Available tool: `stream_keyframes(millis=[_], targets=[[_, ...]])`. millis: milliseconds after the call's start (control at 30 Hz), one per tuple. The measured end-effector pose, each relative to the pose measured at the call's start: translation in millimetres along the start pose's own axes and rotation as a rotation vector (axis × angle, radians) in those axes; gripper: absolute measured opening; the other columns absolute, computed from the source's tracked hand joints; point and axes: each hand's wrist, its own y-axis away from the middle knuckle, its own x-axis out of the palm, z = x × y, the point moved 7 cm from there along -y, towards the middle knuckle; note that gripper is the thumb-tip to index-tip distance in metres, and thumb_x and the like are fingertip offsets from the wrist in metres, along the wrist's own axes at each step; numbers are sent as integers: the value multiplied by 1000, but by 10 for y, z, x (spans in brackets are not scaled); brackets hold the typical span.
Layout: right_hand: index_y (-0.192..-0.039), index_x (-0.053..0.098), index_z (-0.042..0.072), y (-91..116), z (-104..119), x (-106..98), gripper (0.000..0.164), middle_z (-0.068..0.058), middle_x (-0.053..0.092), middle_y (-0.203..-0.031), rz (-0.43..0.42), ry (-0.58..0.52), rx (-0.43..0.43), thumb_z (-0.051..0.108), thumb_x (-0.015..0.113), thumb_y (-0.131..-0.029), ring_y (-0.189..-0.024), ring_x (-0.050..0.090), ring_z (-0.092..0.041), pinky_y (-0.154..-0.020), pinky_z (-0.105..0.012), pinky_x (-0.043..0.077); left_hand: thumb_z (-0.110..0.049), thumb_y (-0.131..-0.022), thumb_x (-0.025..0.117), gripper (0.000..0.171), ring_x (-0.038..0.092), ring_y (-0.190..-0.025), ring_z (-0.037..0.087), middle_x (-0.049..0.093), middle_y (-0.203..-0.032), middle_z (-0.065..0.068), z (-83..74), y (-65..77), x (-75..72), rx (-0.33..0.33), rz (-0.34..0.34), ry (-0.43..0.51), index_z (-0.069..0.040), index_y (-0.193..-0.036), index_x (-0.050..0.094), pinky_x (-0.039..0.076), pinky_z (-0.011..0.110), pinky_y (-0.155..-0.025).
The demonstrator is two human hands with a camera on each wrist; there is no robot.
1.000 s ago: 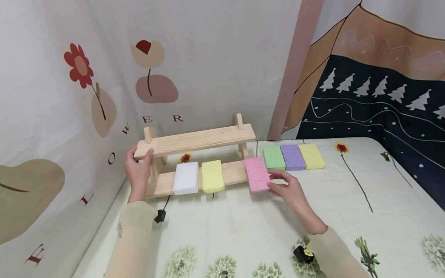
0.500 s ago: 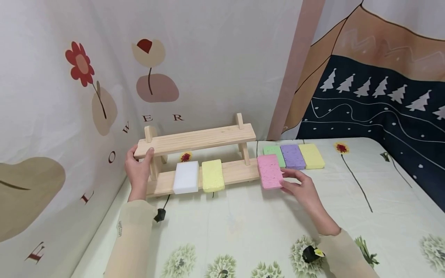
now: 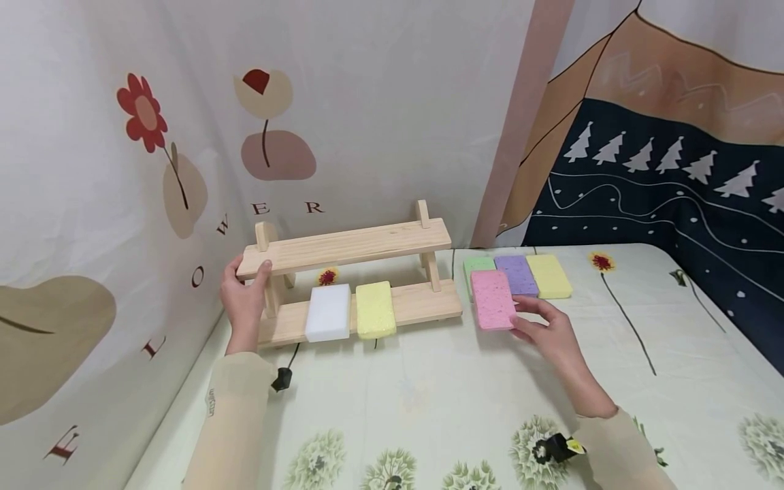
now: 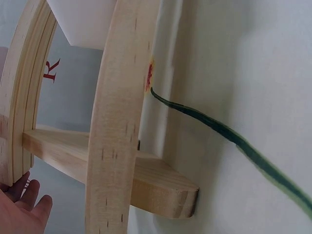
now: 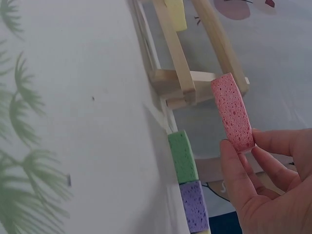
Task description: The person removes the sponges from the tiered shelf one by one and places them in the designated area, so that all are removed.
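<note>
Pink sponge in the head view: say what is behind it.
Behind the pink sponge, the top and left edges of the green sponge show; the rest is covered, as is part of the purple sponge.

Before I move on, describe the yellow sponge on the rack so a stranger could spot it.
Find the two-tier wooden rack that the left hand holds. On its lower shelf, in the head view, the yellow sponge sits right of the white sponge. Colour separates those two; the other yellow sponge lies off the rack, on the floral cloth.

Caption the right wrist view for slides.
Fingers hold a pink sponge aloft, green sponge, purple sponge and wooden rack nearby.
</note>
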Motion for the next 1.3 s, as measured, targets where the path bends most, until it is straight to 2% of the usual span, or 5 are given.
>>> stream_keyframes(millis=[233, 667, 1033, 1167, 1300], targets=[[-144, 45, -5, 8, -12, -146, 51, -2, 53, -116, -30, 7, 20, 5, 62, -97, -81, 65, 7, -79, -15, 58, -43, -93, 66, 72, 42, -142, 26, 43, -154, 11, 2, -5, 3, -5, -2, -2, -10, -151, 38, 35, 42, -120], [-144, 46, -3, 38, -83, -451, 52, 18, 56, -102, -87, 13, -7, 10, 64, -97, -83, 65, 8, -78, -14, 58, -44, -93, 66, 73, 42, -142, 26, 43, -154, 11, -6, 8, 1, -8, 0, 0, -10, -151, 38, 35, 42, -120], [-145, 47, -1, 54, -146, -670, 52, 23, 56, -100, -128, 59, 10, 12, 64, -97, -82, 65, 9, -76, -13, 58, -43, -93, 66, 72, 44, -139, 27, 44, -153, 12, -8, 4, 3, 2, -3, 1, -9, -151, 39, 37, 43, -119], [-143, 51, 1, 58, -184, -753, 51, 21, 58, -99, -144, 4, 25, 10, 66, -95, -81, 65, 8, -75, -13, 58, -42, -93, 67, 73, 43, -140, 27, 44, -153, 12, -5, 9, 0, 2, -2, 4, -8, -151, 39, 36, 42, -120], [-141, 53, 1, 49, -241, -829, 49, 23, 58, -97, -163, 9, 33, 10, 67, -95, -82, 66, 5, -74, -13, 58, -43, -93, 67, 74, 43, -141, 27, 44, -153, 12, -2, 10, 1, -1, 2, 4, -8, -151, 38, 36, 41, -120]])
